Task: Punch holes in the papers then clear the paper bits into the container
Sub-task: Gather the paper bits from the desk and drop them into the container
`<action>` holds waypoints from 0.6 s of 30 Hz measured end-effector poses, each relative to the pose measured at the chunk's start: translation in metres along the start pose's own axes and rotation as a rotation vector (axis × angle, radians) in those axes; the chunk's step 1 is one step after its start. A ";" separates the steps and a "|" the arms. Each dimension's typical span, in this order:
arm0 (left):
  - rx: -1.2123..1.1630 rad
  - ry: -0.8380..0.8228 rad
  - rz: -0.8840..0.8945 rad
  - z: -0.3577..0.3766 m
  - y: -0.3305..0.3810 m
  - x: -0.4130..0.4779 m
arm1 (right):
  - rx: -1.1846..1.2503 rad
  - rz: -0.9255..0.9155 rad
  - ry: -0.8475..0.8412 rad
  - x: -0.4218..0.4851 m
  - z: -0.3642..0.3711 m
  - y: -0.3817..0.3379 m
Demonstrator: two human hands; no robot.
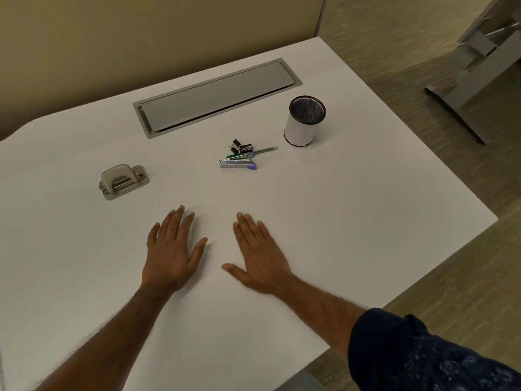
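The left hand (172,249) and right hand (259,258) are laid flat, fingers straight, nothing held, near the desk's (366,207) front edge, seemingly readied; the hole punch (124,180) is kept within left reach.

An office: a white worktop (338,221) with a cable-access flap (217,94), a beige partition panel (141,38), carpet floor (423,52), a hole punch (124,181) and a stapler (238,162).
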State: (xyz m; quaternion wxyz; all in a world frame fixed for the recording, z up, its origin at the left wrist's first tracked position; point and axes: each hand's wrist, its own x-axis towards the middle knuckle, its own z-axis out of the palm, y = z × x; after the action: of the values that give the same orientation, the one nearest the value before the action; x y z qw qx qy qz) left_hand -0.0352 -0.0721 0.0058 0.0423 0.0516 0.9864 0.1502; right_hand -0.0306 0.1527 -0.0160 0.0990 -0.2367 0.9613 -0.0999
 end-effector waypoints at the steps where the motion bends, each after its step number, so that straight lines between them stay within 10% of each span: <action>1: -0.001 0.002 -0.009 -0.001 -0.005 -0.005 | 0.003 -0.027 -0.002 -0.003 0.004 -0.009; 9: -0.013 0.021 -0.074 -0.008 -0.039 -0.044 | 0.203 -0.165 0.011 -0.017 0.009 -0.060; 18: 0.007 0.027 -0.112 -0.017 -0.084 -0.091 | 0.223 0.237 0.128 -0.024 -0.009 0.001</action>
State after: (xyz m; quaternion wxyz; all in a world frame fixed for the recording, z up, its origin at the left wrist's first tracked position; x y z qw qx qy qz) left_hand 0.0460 -0.1668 0.0031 0.0373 -0.0056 0.9887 0.1449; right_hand -0.0122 0.1663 -0.0041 0.0745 -0.1027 0.9698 -0.2084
